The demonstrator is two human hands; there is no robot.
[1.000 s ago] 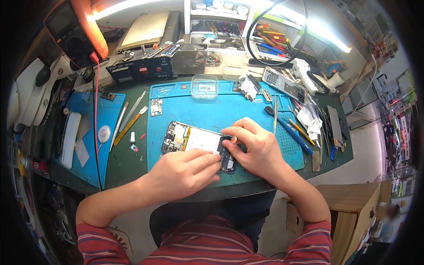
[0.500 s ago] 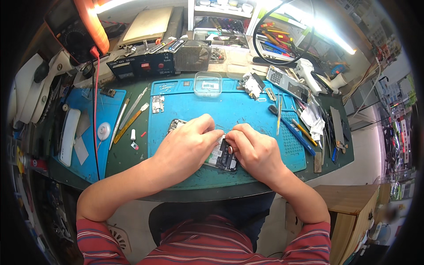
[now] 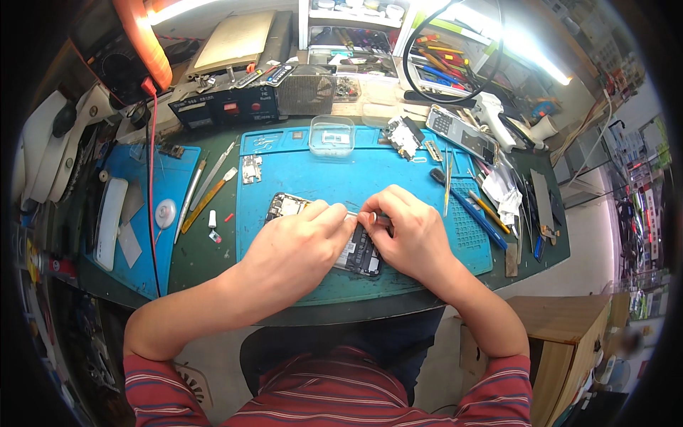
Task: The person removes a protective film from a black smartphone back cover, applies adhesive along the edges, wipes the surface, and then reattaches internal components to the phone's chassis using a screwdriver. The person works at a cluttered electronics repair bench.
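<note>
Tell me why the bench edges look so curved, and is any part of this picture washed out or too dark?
Head view: the fisheye lens bows the bench edge and blue mat toward the rim; the corners go black. A strip light at upper right glares white, washing out the tools beneath it. Both hands and the opened phone at the centre are evenly lit and sharp.

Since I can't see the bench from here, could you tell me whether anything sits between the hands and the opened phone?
Nothing visible does. The left hand and right hand both rest directly on the opened phone on the blue mat, fingertips meeting above it.
</note>
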